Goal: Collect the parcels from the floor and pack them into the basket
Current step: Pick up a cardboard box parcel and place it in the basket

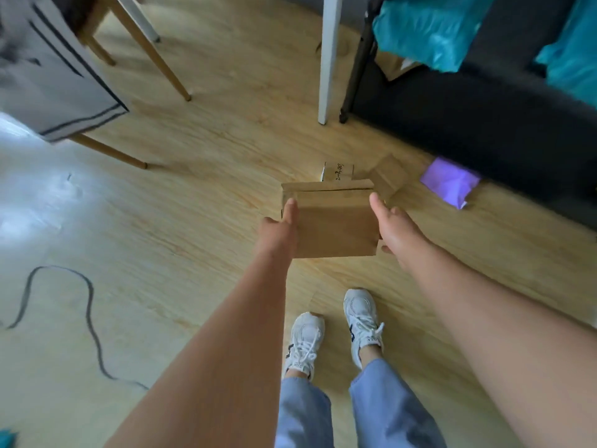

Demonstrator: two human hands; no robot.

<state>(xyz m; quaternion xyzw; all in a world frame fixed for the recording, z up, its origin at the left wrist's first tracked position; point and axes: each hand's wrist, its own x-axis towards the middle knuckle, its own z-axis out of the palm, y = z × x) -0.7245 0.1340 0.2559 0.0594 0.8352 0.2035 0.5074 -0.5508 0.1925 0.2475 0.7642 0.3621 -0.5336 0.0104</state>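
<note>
Brown rectangular cardboard parcel (pixel 334 221), above the pale wooden floor (pixel 193 227) mid-scene, is gripped at its 2 side edges by left hand (pixel 279 229) and right hand (pixel 399 229), thumbs on top; seemingly stiff and light.

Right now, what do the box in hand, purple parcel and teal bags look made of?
Box: plain brown cardboard, matte; flat panels, crisp edges, a flap seam. Purple parcel: likely plastic mailer film; soft creases, slight sheen. Teal bags: likely glossy plastic film; wrinkled, with bright highlights.
</note>
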